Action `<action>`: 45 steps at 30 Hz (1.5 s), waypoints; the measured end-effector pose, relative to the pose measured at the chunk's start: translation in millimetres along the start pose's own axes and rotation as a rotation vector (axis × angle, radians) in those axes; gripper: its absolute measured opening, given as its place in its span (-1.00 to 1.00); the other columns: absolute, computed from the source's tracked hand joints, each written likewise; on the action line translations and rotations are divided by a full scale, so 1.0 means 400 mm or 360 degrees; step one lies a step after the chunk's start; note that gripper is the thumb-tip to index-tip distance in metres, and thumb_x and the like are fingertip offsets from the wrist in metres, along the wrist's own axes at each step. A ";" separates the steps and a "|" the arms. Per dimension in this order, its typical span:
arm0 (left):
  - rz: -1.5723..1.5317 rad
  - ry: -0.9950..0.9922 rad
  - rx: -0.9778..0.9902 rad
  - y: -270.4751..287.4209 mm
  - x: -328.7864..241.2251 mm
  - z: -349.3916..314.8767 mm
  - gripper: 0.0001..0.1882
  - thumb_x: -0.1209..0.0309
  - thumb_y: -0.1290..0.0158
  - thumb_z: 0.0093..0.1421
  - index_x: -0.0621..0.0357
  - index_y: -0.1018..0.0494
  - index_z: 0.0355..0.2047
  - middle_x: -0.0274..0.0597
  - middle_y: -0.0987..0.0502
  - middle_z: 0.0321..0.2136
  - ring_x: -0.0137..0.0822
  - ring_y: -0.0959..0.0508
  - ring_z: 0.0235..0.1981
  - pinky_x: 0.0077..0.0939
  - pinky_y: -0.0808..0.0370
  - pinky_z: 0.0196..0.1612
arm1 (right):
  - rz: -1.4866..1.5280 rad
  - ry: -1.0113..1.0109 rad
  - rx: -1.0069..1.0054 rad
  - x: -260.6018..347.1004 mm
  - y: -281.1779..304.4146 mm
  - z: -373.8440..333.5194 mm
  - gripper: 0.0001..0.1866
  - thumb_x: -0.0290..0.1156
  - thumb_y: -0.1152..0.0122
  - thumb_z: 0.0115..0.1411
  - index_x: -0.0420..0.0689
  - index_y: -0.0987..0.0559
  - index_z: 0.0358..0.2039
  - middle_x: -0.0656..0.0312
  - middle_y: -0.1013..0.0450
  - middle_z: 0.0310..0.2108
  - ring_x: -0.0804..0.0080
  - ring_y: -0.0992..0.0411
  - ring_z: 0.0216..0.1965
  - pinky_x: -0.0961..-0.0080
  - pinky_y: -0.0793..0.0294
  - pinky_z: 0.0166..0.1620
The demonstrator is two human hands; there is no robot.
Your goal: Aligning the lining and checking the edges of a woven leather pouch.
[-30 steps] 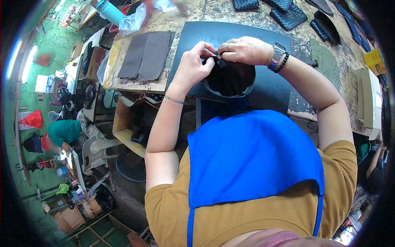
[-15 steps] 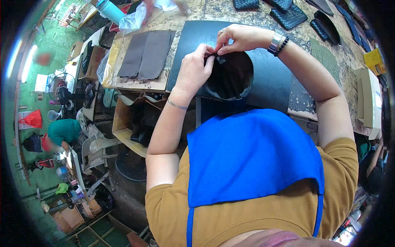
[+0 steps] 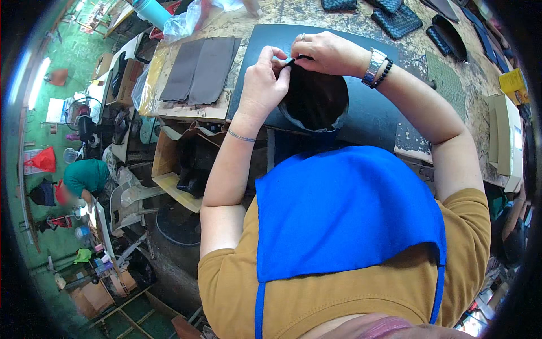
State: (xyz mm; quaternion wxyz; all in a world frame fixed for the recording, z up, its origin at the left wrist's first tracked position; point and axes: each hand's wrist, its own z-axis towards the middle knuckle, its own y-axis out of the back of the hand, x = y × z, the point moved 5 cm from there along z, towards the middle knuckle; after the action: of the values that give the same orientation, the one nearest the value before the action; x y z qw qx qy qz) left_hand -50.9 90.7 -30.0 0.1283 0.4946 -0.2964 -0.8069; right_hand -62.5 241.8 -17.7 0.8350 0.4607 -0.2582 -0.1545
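A dark, round, open-topped piece (image 3: 317, 101), like a bag body, stands on a black mat (image 3: 367, 107) in front of me. Its inside is black, and its near rim looks greyish and rough. At the far left part of that rim, my left hand (image 3: 265, 82) pinches the edge between thumb and fingers. Just right of it, my right hand (image 3: 326, 52) grips the same edge from above, fingertips closed on it. Between the two hands the rim is pulled up into a small fold. The right fingertips are partly hidden.
Two brown flat sheets (image 3: 197, 70) lie left of the mat. Black woven pouches (image 3: 396, 22) rest at the far right, near a yellow box (image 3: 512, 85). An open wooden box (image 3: 169, 169) sits below the table's left side. Someone in a green shirt (image 3: 86, 177) bends over at far left.
Both hands have shifted slightly left along the rim, with the right hand turned more over it. The rim's edge between them is now lifted more.
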 end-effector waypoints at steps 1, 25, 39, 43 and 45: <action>-0.0052 0.0056 -0.0004 0.000 -0.007 0.000 -0.77 0.52 -0.13 0.12 0.18 -0.36 -0.22 -0.04 -0.62 -0.45 -0.24 -0.64 -0.43 -0.42 -0.53 -0.35 | -0.0043 -0.0047 -0.0085 -0.007 -0.001 -0.002 -0.86 -0.38 -0.22 0.11 -0.16 -0.53 -0.35 0.09 -0.50 -0.36 0.08 -0.50 -0.30 0.28 -0.51 -0.19; -0.0173 0.0004 -0.0031 -0.016 0.032 0.017 -0.73 0.51 -0.03 0.10 0.15 -0.37 -0.15 0.02 -0.63 -0.33 -0.22 -0.65 -0.41 -0.45 -0.56 -0.28 | 0.0221 -0.0109 -0.0107 -0.026 -0.012 -0.019 -0.79 -0.41 -0.21 0.16 -0.10 -0.53 -0.17 0.08 -0.54 -0.34 0.12 -0.53 -0.28 0.30 -0.50 -0.18; -0.0885 -0.0175 0.0366 0.069 -0.049 -0.008 -0.53 0.58 -0.13 0.12 0.22 -0.30 0.06 -0.23 -0.52 -0.23 -0.45 -0.48 -0.10 -0.54 -0.36 0.06 | 0.0452 0.0202 -0.0587 0.091 0.096 -0.024 -0.61 -0.44 -0.30 0.11 -0.12 -0.50 -0.02 0.15 -0.55 -0.17 0.22 -0.55 -0.16 0.39 -0.52 -0.05; -0.0783 -0.0239 0.0033 0.093 -0.093 -0.033 -0.46 0.52 -0.25 0.09 0.18 -0.32 0.08 -0.24 -0.57 -0.32 -0.46 -0.55 -0.23 -0.57 -0.45 -0.05 | 0.0650 0.0164 -0.0580 0.144 0.160 0.005 -0.52 -0.31 -0.41 0.02 -0.09 -0.53 -0.03 0.16 -0.54 -0.18 0.22 -0.54 -0.16 0.35 -0.51 -0.06; -0.0481 -0.0519 -0.0244 0.115 -0.144 -0.036 -0.45 0.49 -0.27 0.08 0.19 -0.32 0.07 -0.11 -0.60 -0.30 -0.37 -0.62 -0.29 -0.49 -0.52 -0.18 | 0.0452 0.0294 -0.0567 0.188 0.186 0.022 -0.65 -0.34 -0.38 0.06 -0.07 -0.59 -0.11 0.16 -0.51 -0.21 0.21 -0.51 -0.19 0.39 -0.51 -0.11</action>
State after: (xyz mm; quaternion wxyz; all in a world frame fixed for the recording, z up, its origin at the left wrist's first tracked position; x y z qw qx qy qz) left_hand -14.8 77.8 34.6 -0.0064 0.3852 -0.1737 -0.9063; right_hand -4.5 237.7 70.9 0.9365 0.2775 -0.2114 -0.0359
